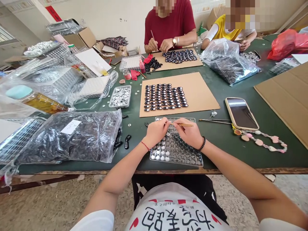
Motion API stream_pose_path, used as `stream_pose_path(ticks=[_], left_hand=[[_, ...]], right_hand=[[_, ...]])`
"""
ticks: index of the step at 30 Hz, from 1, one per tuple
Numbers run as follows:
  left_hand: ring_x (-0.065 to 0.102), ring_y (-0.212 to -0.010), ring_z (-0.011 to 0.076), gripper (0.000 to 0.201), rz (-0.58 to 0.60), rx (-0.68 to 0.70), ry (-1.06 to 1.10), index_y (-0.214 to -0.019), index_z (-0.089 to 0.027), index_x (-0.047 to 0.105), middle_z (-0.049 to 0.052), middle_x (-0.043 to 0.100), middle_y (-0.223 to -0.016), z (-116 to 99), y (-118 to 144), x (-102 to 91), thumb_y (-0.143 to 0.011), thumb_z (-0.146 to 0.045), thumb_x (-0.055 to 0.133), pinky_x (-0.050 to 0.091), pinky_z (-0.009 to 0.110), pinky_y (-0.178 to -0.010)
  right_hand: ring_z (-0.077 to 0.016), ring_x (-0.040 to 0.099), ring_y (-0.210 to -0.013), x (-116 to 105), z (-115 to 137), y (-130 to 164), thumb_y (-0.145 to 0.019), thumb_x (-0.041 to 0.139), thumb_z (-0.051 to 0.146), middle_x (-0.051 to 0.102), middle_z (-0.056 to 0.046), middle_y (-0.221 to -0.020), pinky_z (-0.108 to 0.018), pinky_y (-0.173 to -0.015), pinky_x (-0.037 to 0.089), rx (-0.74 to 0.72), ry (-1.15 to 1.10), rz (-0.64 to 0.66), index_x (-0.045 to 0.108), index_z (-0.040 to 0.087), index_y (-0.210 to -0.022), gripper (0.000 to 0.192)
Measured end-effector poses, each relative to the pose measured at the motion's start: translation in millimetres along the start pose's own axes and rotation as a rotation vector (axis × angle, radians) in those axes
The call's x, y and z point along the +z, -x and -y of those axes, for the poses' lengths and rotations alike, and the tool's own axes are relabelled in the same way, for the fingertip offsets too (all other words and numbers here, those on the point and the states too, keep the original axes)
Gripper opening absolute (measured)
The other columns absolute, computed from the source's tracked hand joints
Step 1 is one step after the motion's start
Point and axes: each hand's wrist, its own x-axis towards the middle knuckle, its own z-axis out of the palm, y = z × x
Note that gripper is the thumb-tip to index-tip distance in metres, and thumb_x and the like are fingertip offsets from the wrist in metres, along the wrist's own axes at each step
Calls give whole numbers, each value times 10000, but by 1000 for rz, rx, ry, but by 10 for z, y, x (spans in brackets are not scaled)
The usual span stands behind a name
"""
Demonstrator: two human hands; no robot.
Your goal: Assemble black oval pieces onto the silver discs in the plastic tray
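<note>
My right hand (189, 131) is closed around a thin wooden stick (185, 124), like a brush handle; its tip lies by my left fingers. My left hand (157, 131) is pinched shut, fingertips close to the right ones. Whatever small thing it holds is too hidden to name. Both hands are over a clear plastic tray (183, 150) of round cells, with white discs (160, 152) in its left part. Beyond it, a cardboard sheet (199, 93) bears rows of glossy black pieces (165, 98) with white ovals.
Left are a bag of black parts (84, 141), loose black pieces (127, 141), a box of small discs (120, 96) and a drink bottle (40, 101). Right lie tweezers (214, 121), a phone (242, 114) with a beaded strap (260, 139), and cardboard (286, 93). Two people sit opposite.
</note>
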Motion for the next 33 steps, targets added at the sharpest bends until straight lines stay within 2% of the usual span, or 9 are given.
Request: stream_pose_path(ticks=[6, 11, 13, 16, 20, 26, 30, 33], left_hand=[[495, -577, 113, 295, -62, -143, 464, -734, -168, 569, -7, 578, -641, 30, -63, -3, -818, -406, 415, 340, 216, -553], [410, -483, 87, 320, -167, -280, 715, -727, -150, 595, -19, 496, -546, 59, -94, -27, -774, -442, 474, 321, 209, -486], [387, -456, 79, 312, -142, -273, 802, -794, -151, 620, -24, 470, -524, 39, -86, -23, -759, -438, 502, 315, 205, -466], [372, -430, 70, 342, -31, -218, 927, -950, -165, 628, -31, 451, -516, -13, -65, -4, -740, -420, 541, 315, 201, -442], [355, -416, 56, 346, 4, -207, 994, -978, -173, 626, -30, 441, -537, -43, -52, 14, -742, -412, 545, 297, 193, -414], [368, -418, 53, 313, 27, -199, 964, -893, -158, 634, -38, 425, -510, -37, -42, 11, -736, -416, 552, 301, 189, -422], [348, -404, 45, 312, -65, -314, 1032, -867, -154, 630, -45, 420, -495, 96, -138, -79, -702, -417, 593, 266, 183, -398], [268, -366, 36, 314, -271, -415, 1249, -877, -163, 606, -70, 332, -449, 439, -313, -247, -697, -420, 604, 197, 180, -360]], right_hand=[[-119, 536, -645, -27, -13, -27, -864, 436, 257, 609, -14, -751, -218, -581, 385, 31, -61, -52, 562, 186, -826, 149], [-106, 473, -545, -96, -12, -57, -857, 444, 286, 576, -12, -685, -229, -542, 376, 93, -121, -154, 567, 181, -806, 170], [-104, 467, -536, -125, -4, -67, -852, 454, 307, 555, -7, -650, -228, -529, 372, 142, -174, -199, 564, 176, -790, 182], [-89, 451, -498, -132, 3, -71, -851, 453, 340, 547, 1, -635, -213, -480, 356, 232, -337, -202, 551, 173, -795, 202], [-60, 380, -409, -81, -4, -68, -848, 445, 390, 543, 10, -627, -198, -399, 305, 337, -566, -141, 527, 170, -805, 239], [-46, 357, -373, -69, -14, -100, -820, 486, 416, 522, 18, -595, -194, -361, 286, 431, -793, -171, 538, 160, -797, 262], [-42, 341, -360, -142, -78, -153, -820, 492, 406, 501, 26, -583, -193, -349, 273, 478, -906, -301, 537, 170, -772, 245], [-41, 330, -363, -195, -90, -183, -825, 484, 399, 486, 27, -582, -195, -356, 279, 501, -922, -345, 526, 175, -763, 236]])
